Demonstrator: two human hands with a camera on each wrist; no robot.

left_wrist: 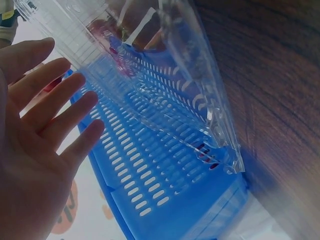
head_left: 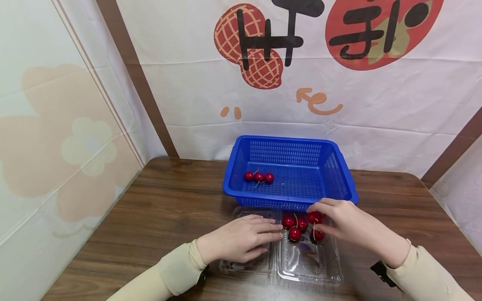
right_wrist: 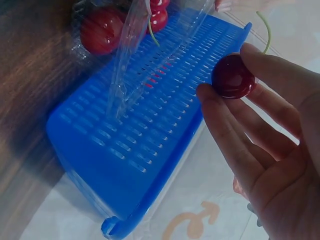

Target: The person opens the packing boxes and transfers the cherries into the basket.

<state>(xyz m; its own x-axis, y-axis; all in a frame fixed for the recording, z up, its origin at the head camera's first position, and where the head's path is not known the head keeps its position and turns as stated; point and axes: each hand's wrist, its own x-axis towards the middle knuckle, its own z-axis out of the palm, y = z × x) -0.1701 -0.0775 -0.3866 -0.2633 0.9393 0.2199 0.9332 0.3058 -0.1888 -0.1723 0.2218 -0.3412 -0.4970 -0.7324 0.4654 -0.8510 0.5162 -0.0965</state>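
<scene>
My right hand [head_left: 344, 221] pinches a dark red cherry [right_wrist: 233, 76] between thumb and fingertips, its green stem sticking up past the thumb. It is over the right half of a clear plastic clamshell box [head_left: 301, 261], where several more red cherries [head_left: 295, 234] lie grouped toward the far end. The left hand [head_left: 241, 238] lies palm down over the box's other half [head_left: 265, 266], fingers spread and nearly straight, reaching toward the middle fold. In the left wrist view its fingers [left_wrist: 60, 107] hold nothing.
Just behind the box stands a blue perforated basket [head_left: 297, 179], with three cherries [head_left: 259, 177] on its floor at the left. Everything rests on a brown wooden table [head_left: 169, 200]. A printed cloth [head_left: 188, 83] hangs behind the table's far edge.
</scene>
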